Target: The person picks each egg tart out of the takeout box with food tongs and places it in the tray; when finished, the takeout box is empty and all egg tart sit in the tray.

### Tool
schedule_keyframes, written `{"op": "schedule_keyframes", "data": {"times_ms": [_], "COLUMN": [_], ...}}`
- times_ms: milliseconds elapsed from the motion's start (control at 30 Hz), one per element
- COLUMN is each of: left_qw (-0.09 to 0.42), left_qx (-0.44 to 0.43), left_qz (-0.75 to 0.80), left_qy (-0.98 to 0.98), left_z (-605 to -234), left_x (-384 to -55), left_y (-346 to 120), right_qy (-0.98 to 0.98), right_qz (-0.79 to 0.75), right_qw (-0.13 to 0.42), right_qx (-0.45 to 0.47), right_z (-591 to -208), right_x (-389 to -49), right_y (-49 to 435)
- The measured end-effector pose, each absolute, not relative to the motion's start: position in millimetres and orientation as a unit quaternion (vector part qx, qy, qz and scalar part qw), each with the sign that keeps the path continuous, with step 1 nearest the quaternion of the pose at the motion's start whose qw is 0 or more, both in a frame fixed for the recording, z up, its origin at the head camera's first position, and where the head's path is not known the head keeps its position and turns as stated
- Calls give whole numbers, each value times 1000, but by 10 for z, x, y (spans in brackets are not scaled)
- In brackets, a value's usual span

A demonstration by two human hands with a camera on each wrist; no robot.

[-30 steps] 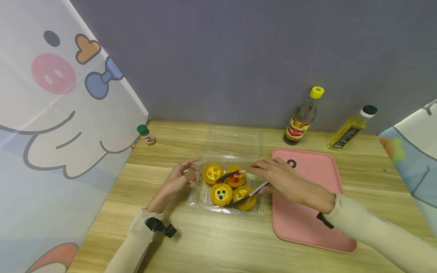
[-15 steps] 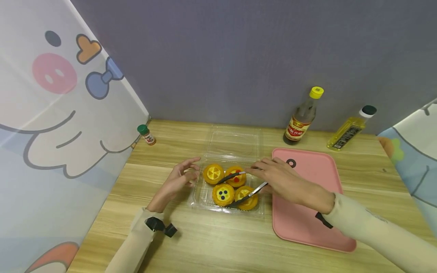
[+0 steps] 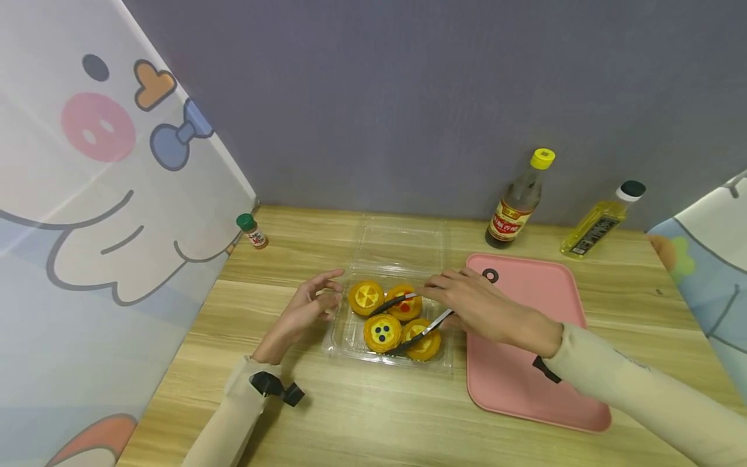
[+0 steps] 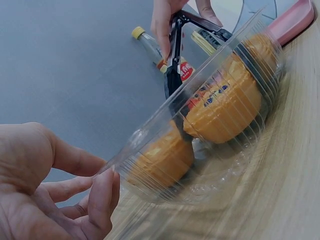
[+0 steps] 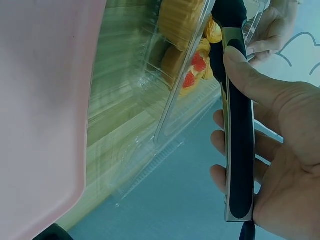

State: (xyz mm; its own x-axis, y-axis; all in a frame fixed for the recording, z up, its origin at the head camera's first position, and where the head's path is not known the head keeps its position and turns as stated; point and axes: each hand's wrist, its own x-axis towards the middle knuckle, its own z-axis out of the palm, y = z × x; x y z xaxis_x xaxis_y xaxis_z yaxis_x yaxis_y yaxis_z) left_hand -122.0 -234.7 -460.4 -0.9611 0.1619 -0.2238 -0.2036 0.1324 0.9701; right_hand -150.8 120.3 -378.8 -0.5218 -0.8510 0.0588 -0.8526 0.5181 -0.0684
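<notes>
Several round egg tarts sit in an opened clear plastic clamshell box (image 3: pixel 350 354). One tart topped with blueberries (image 3: pixel 382 333) lies between the black tips of a pair of tongs (image 5: pixel 240 155), which also reach around the front right tart (image 3: pixel 425 347). My right hand (image 3: pixel 481 303) grips the tongs from above, thumb along one arm in the right wrist view. At the box's left side my left hand (image 3: pixel 306 303) pinches the rim corner between thumb and fingers, as the left wrist view shows. A red-topped tart (image 3: pixel 404 307) is partly covered by the upper tong arm.
The box's clear lid (image 3: pixel 401 243) lies folded back. Right of the box is a pink tray (image 3: pixel 525 383), below my right forearm. A dark sauce bottle (image 3: pixel 509 217), an oil bottle (image 3: pixel 595 227) and a small green-capped spice jar (image 3: pixel 253 232) stand toward the back.
The blueberry tart has shifted slightly right, closer to the front right tart. The tongs' ring end has moved a little left with my right hand. My left hand stays at the rim.
</notes>
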Motion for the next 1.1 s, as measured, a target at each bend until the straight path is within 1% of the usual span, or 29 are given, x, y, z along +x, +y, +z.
{"op": "schedule_keyframes", "data": {"times_ms": [200, 633, 1100], "left_qw": [136, 138, 138], "left_qx": [-9, -14, -12], "left_qz": [657, 658, 652], "left_qy": [742, 740, 746], "left_z": [-4595, -4565, -4597], "left_x": [-1239, -1242, -1228], "left_y": [-2333, -2290, -2340], "right_qy": [-875, -880, -894], "right_qz": [49, 56, 88], "right_qw": [14, 74, 113], "right_qx": [482, 465, 425], "right_z": [-3807, -3857, -3842], "right_x": [-1494, -1390, -1337], "right_y": [1223, 1288, 1576]}}
